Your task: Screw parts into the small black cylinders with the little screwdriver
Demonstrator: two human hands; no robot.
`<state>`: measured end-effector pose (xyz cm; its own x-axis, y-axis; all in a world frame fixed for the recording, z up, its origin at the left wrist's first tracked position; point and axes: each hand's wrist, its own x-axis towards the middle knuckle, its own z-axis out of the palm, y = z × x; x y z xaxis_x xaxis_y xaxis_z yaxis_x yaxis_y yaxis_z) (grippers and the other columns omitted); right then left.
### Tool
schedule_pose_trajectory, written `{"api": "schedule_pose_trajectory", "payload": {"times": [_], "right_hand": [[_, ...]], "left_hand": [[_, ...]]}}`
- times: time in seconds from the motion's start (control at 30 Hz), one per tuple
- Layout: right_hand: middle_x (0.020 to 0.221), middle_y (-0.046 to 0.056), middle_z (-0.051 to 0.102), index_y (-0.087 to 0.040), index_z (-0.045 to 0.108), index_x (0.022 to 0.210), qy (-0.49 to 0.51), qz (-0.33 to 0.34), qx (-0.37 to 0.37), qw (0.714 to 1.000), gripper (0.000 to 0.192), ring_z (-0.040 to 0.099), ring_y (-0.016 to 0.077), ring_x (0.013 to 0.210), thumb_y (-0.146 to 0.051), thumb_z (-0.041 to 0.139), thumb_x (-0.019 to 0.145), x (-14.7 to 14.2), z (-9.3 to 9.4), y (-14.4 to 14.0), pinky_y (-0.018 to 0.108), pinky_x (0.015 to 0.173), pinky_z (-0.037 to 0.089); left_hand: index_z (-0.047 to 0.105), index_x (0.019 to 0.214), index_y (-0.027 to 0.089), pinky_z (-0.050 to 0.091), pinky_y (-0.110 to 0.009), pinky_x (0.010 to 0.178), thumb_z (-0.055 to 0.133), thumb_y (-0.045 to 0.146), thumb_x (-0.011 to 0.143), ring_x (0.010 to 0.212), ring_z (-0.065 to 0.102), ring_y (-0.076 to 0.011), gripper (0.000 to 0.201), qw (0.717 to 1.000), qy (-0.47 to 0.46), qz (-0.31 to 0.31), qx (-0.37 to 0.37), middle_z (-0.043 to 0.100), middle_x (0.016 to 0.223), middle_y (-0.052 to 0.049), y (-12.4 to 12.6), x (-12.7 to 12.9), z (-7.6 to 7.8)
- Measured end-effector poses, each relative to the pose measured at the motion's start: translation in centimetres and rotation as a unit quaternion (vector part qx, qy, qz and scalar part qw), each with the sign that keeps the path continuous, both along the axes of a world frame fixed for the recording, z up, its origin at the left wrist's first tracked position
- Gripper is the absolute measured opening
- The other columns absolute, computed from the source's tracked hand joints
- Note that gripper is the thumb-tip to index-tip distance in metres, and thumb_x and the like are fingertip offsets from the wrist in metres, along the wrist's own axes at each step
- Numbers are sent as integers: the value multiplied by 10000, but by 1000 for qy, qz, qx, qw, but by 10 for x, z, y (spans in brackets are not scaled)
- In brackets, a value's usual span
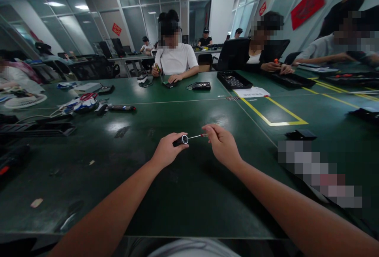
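Observation:
Between the thumb and fingers of my left hand (168, 150) is a short black cylinder (181, 141) with a pale ring at its end, which faces toward me and to the right. My right hand (220, 143) pinches a small screwdriver (195, 136) by its reddish handle. Its thin metal shaft points left, and the tip is at the cylinder's ringed end; I cannot tell whether it goes inside. Both hands are held above the green table (189, 201).
Left lie a dark pen-shaped tool (121, 108), red-handled scissors (89, 96) and a cluttered pile. A black tray (234, 79) and a white paper (251, 92) lie ahead, near yellow tape. A small black box (301, 135) sits at right. A person in white (177, 59) works opposite.

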<state>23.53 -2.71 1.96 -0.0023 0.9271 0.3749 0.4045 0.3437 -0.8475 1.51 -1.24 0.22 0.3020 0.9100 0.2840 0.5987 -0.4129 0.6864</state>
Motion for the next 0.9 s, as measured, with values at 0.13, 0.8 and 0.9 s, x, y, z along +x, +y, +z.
{"api": "schedule_pose_trajectory", "payload": {"times": [0.13,0.8,0.9], "right_hand": [[903,36,680,-228,583,1097,48,26,-1,999,199,610,183,755,-353,489,973,-2,-2,0,328,689,468],[707,8,583,-217,576,856,303,32,-154,940,312,569,162,606,-520,534,917,-2,-12,15,373,672,555],[663,0,546,-231,545,806,357,21,-182,916,278,545,158,572,-490,559,904,3,-15,21,374,657,574]], "left_hand": [[668,1250,267,479,-375,909,732,288,852,1001,641,-221,404,1000,-4,14,3,702,1087,-39,0,-1,1],[663,1275,283,461,-384,969,733,320,860,1083,620,-225,422,998,28,-12,49,698,1167,-39,0,-5,3],[671,1270,285,472,-395,919,736,349,853,1032,630,-238,427,998,50,19,31,709,1121,-44,4,-7,2]]}}
